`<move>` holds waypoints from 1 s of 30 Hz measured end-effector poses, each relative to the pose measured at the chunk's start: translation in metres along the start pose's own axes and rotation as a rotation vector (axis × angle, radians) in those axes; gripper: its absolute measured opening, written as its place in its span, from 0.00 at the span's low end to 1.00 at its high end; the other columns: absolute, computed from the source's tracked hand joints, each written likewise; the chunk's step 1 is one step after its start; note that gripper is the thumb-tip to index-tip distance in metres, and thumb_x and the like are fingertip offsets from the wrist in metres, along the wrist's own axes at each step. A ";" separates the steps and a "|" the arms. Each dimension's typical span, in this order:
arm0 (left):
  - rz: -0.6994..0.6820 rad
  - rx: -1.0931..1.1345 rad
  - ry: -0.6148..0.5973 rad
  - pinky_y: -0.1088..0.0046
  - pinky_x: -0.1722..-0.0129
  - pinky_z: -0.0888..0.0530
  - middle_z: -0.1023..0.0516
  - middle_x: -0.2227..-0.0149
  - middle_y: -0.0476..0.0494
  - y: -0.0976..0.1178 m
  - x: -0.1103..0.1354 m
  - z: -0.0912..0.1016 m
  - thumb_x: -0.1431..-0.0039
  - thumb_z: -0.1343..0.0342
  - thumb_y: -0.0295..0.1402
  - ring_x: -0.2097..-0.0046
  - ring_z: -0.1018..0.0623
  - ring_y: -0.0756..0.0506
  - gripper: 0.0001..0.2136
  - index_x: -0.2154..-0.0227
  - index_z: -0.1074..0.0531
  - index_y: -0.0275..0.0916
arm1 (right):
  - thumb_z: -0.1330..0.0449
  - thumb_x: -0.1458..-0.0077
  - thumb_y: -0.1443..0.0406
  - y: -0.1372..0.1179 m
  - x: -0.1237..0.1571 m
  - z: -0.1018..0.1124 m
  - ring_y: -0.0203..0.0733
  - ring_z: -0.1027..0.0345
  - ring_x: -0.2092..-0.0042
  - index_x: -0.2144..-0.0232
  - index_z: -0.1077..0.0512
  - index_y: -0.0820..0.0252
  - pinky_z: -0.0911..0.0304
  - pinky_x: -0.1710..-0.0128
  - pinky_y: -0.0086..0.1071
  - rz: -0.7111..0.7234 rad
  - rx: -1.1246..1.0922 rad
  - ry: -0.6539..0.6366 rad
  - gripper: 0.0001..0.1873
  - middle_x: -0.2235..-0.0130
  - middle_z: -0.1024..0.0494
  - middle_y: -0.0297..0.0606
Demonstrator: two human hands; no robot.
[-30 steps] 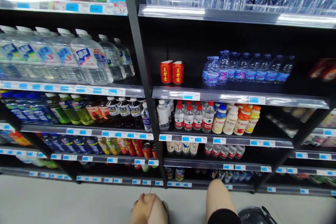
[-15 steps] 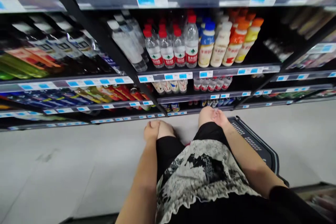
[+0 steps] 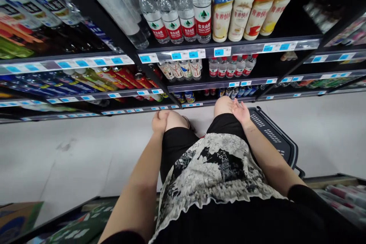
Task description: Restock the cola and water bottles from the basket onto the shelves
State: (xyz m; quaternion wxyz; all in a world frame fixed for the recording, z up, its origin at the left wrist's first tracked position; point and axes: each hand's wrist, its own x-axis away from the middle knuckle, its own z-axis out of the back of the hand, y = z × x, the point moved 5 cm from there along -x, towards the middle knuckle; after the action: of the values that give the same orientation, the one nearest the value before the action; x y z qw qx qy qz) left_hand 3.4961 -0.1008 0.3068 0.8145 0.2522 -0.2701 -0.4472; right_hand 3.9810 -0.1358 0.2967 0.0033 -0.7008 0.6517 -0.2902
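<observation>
My left hand rests on the outer side of my left knee, with its fingers curled in and no object showing in it. Beside my right knee, my right hand lies palm up, its fingers apart and holding nothing. A dark shopping basket stands on the floor just right of that hand, partly hidden by my forearm. In front of my knees are shelves with red-capped water bottles and milk drink bottles.
Shelf edges with price tags run across in front of me. Dark soda bottles stand at the left. Behind me are more shelves with green packs and a cardboard box. Pale floor lies between.
The view has tilted down and come nearer, so the shelves sit higher and the goods behind me show more. My right hand's fingers have spread; my left hand stays on the knee.
</observation>
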 end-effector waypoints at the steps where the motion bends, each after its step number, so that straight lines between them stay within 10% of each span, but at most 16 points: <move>1: -0.002 0.009 0.004 0.54 0.32 0.36 0.29 0.36 0.31 0.000 0.003 -0.001 0.39 0.41 0.49 0.34 0.30 0.32 0.36 0.32 0.36 0.35 | 0.48 0.31 0.64 0.000 0.001 0.000 0.32 0.26 0.58 0.51 0.29 0.58 0.27 0.60 0.26 0.007 0.000 -0.002 0.11 0.59 0.20 0.35; 8: -0.033 0.032 0.010 0.54 0.31 0.37 0.31 0.34 0.29 0.013 0.015 -0.004 0.38 0.41 0.46 0.33 0.32 0.32 0.36 0.31 0.38 0.32 | 0.50 0.34 0.68 0.010 0.014 -0.009 0.33 0.29 0.67 0.55 0.28 0.60 0.29 0.68 0.26 0.093 -0.036 0.130 0.12 0.67 0.24 0.35; 22: -0.112 0.108 0.051 0.61 0.32 0.36 0.28 0.37 0.31 0.023 0.021 -0.019 0.37 0.42 0.38 0.35 0.28 0.37 0.29 0.35 0.34 0.31 | 0.53 0.31 0.65 0.010 0.027 -0.009 0.34 0.29 0.62 0.54 0.27 0.59 0.28 0.64 0.27 0.031 -0.049 0.001 0.15 0.61 0.24 0.38; 30: -0.115 0.104 0.101 0.63 0.36 0.31 0.22 0.43 0.34 0.020 0.013 -0.017 0.37 0.45 0.36 0.41 0.24 0.39 0.28 0.36 0.34 0.32 | 0.61 0.33 0.37 0.015 0.011 0.041 0.41 0.28 0.58 0.49 0.27 0.59 0.27 0.61 0.34 -0.034 -0.116 0.119 0.39 0.58 0.23 0.42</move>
State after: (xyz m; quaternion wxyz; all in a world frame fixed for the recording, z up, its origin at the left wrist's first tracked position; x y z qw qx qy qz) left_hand 3.5255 -0.0998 0.3107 0.7858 0.3316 -0.2364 -0.4655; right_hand 3.9842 -0.1636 0.2610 -0.0810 -0.6923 0.6544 -0.2930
